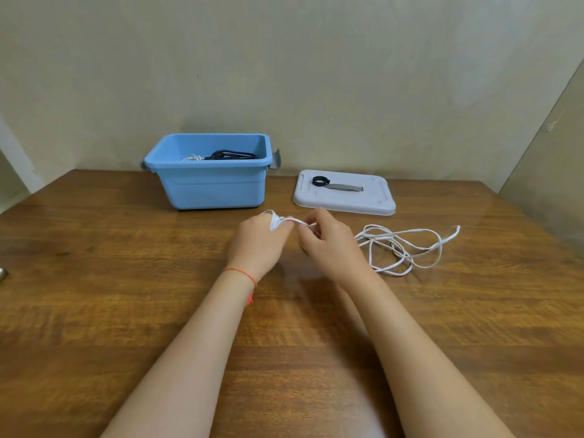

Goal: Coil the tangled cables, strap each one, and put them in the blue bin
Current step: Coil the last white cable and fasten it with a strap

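A white cable (407, 248) lies in loose tangled loops on the wooden table (126, 279), to the right of my hands. My left hand (257, 241) holds a few turns of this cable wrapped around its fingers. My right hand (328, 241) pinches the strand that runs between the two hands. The blue bin (208, 184) stands at the back of the table with a black cable (232, 154) and a white cable (191, 158) inside. A black strap (320, 181), rolled into a ring, lies on the grey lid (373, 200).
The grey lid lies flat to the right of the bin, with a grey handle (346, 187) on top. A wall stands right behind the bin. A small metal object (2, 275) shows at the table's left edge.
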Action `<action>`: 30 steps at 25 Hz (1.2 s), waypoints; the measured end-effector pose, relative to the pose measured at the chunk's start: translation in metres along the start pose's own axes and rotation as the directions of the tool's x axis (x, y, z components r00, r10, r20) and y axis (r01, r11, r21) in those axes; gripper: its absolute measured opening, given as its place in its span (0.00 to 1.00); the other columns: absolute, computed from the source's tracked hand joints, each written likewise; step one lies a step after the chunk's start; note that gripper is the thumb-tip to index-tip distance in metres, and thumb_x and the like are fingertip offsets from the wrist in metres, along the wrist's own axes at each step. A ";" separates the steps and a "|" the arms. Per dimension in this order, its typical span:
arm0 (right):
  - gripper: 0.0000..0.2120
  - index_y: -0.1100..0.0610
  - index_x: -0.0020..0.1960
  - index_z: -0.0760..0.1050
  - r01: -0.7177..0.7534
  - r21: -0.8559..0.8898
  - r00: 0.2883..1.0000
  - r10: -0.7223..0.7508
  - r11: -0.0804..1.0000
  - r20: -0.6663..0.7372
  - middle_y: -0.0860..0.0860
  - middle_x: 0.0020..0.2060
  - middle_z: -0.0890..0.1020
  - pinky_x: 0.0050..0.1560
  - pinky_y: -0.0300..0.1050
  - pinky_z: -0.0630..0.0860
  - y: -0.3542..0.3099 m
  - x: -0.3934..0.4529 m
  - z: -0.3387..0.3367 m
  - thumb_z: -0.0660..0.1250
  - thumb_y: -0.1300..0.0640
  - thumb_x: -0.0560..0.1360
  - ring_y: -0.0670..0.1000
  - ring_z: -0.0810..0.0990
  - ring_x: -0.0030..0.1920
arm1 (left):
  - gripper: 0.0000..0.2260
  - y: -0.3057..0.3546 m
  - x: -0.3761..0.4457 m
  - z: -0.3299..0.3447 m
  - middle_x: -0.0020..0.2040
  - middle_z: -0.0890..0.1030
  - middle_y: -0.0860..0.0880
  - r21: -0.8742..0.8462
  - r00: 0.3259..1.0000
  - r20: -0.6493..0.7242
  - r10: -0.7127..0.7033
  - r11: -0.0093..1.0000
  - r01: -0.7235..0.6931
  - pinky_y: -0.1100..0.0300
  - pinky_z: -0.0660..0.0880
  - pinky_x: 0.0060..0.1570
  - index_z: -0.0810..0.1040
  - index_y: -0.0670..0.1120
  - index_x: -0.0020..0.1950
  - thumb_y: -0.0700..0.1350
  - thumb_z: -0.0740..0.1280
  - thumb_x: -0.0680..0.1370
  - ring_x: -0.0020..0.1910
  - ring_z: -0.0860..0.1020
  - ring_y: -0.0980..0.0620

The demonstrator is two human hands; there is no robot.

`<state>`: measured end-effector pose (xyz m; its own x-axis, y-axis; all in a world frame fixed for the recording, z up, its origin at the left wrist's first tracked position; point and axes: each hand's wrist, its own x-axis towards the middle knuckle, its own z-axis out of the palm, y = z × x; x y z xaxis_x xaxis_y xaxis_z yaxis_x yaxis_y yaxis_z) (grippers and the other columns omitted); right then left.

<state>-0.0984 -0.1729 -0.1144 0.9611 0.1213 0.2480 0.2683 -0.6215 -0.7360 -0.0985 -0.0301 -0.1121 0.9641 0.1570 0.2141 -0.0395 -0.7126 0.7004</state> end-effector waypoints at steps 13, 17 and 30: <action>0.22 0.56 0.36 0.73 -0.101 -0.236 0.994 0.087 0.967 -0.069 0.52 0.33 0.79 0.37 0.49 0.69 0.017 0.010 -0.014 0.57 0.43 0.82 0.56 0.76 0.38 | 0.24 0.008 -0.006 -0.012 0.24 0.60 0.50 -0.672 0.876 0.475 0.084 0.677 0.300 0.59 0.52 0.25 0.64 0.49 0.29 0.59 0.62 0.80 0.20 0.58 0.53; 0.11 0.54 0.43 0.71 -0.012 -0.450 0.999 0.034 0.893 0.041 0.54 0.44 0.79 0.47 0.50 0.69 0.027 0.014 -0.007 0.56 0.56 0.83 0.58 0.77 0.47 | 0.24 -0.006 0.006 -0.012 0.22 0.60 0.53 -0.867 0.873 0.488 0.015 -0.111 0.486 0.64 0.51 0.22 0.63 0.49 0.29 0.56 0.55 0.83 0.18 0.58 0.56; 0.05 0.52 0.47 0.83 0.459 -0.292 0.888 -0.428 0.839 0.166 0.47 0.35 0.80 0.41 0.46 0.70 0.011 0.007 -0.004 0.67 0.56 0.77 0.51 0.77 0.38 | 0.19 -0.004 0.000 0.007 0.36 0.80 0.47 -0.414 0.984 -0.126 0.128 0.895 -0.170 0.47 0.77 0.49 0.75 0.41 0.43 0.52 0.54 0.85 0.40 0.79 0.47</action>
<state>-0.0889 -0.1817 -0.1184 0.7499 0.5020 0.4309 0.6471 -0.6920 -0.3199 -0.0967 -0.0315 -0.1198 0.9104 0.1489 0.3861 -0.3074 -0.3814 0.8718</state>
